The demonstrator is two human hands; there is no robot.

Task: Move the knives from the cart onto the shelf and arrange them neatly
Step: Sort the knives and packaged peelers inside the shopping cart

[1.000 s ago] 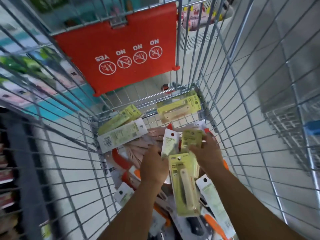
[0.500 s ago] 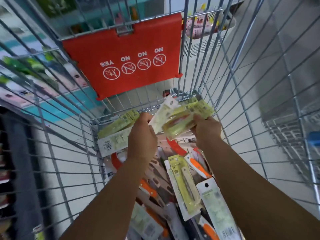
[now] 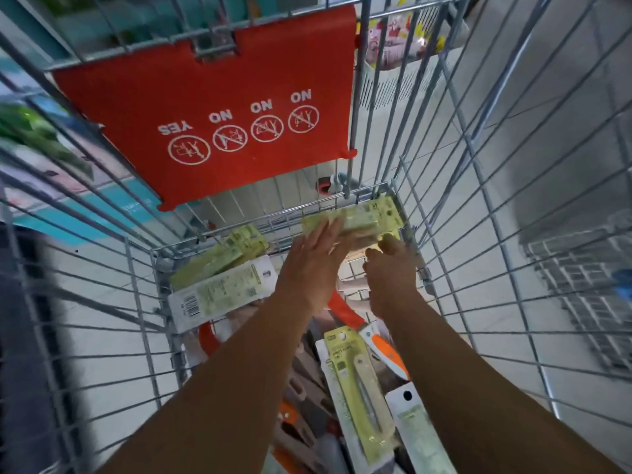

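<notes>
Several packaged knives lie in a wire cart (image 3: 485,295). Both my hands reach to its far right corner, where a small stack of yellow-green knife packs (image 3: 369,217) sits against the end wall. My left hand (image 3: 313,258) lies on the stack's left end with straight fingers. My right hand (image 3: 388,268) curls its fingers and thumb round the stack's near edge. More packs lie at the far left (image 3: 219,258), with a white-backed pack (image 3: 222,292) beside them. Another green pack (image 3: 359,388) and an orange-handled knife (image 3: 386,347) lie between my forearms.
A red child-seat flap (image 3: 212,121) with YES/NO signs hangs over the cart's far end. Wire walls close in on both sides. A white basket (image 3: 393,87) stands on the floor beyond the cart. Blurred shelves show at the left.
Both hands carried the packs they had picked up away from me and to the right, down to the far right corner of the cart. The left hand's fingers straightened.
</notes>
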